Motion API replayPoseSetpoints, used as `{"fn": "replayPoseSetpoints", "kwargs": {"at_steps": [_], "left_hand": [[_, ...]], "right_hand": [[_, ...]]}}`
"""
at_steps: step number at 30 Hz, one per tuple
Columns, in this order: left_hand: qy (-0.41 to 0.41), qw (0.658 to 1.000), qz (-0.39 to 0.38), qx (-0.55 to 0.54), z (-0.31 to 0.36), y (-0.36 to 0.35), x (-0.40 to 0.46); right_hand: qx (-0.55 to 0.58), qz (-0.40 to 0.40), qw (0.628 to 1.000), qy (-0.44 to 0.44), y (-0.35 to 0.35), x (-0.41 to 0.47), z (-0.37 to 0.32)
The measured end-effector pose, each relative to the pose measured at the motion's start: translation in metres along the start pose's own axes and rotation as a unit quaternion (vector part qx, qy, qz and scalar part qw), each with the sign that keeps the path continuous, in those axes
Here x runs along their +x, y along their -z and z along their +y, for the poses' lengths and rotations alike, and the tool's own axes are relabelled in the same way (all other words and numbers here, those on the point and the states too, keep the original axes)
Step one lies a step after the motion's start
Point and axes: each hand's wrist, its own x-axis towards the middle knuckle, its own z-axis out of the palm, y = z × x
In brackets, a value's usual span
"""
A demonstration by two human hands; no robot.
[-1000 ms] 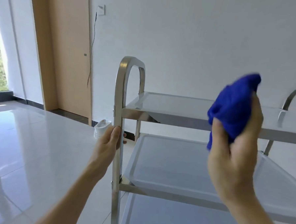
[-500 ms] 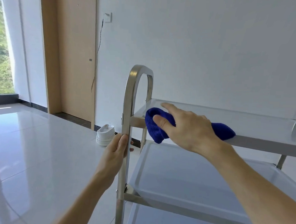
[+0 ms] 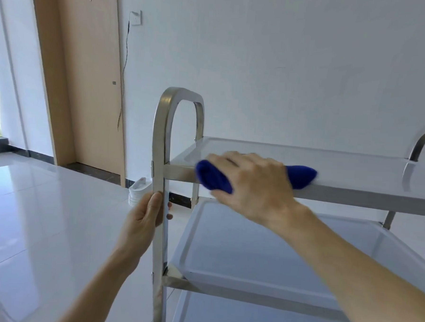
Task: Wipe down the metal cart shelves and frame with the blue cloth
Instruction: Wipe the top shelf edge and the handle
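— Glossy white floor tiles (image 3: 43, 213) mirror the daylight, and a plain white wall (image 3: 285, 66) stands behind the cart. What have your fingers got hold of?

— On my right hand (image 3: 252, 185) the fingers (image 3: 231, 161) curl over the blue cloth (image 3: 215, 178), and the thumb tucks under it, so the cloth is pinched between them. It feels like plush, nubbly fabric bunched into a long roll; one end sticks out past my knuckles to the left, the other (image 3: 301, 176) pokes out beyond the wrist side. That hand is a bit blurred, so I can't say how hard it presses.

— And where does the cloth sit?

— On the front edge of the top shelf (image 3: 341, 165), a flat, smooth steel tray with a shallow raised lip, near its left corner.

— Your other hand?

— My left hand (image 3: 142, 221) wraps the flat upright post (image 3: 158, 232) of the metal cart (image 3: 224, 294), thumb on the near face, fingertips (image 3: 169, 216) showing round the far side. The post is brushed steel, and it bends over in a rounded arch (image 3: 180, 95) above the shelf.

— What lies further out?

— A middle shelf (image 3: 251, 249) of the same dished shape below, and a lower one partly in view beneath that. Beyond the cart, a pale wooden door (image 3: 87, 80), a thin dark cable (image 3: 124, 70) hanging from a wall switch (image 3: 136, 17), and a stack of white dishes (image 3: 137, 191) on the floor by the skirting.
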Motion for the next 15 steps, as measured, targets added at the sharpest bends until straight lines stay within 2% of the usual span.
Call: {"fn": "replayPoseSetpoints", "kwargs": {"at_steps": [4,7,11,15], "left_hand": [[0.009,1.000,-0.012,-0.014,0.000,-0.006,0.001],[0.026,0.999,-0.031,-0.034,0.001,-0.013,0.000],[0.026,0.999,-0.025,-0.028,0.004,-0.021,-0.002],[0.025,1.000,0.001,-0.003,0.001,-0.024,-0.002]], "right_hand": [[-0.028,0.054,0.995,-0.080,0.012,-0.057,0.068],[-0.053,0.024,0.992,-0.113,0.012,-0.066,0.080],[-0.067,-0.011,0.993,-0.092,0.004,-0.031,0.039],[-0.054,0.006,0.998,-0.024,-0.018,0.019,-0.021]]}}
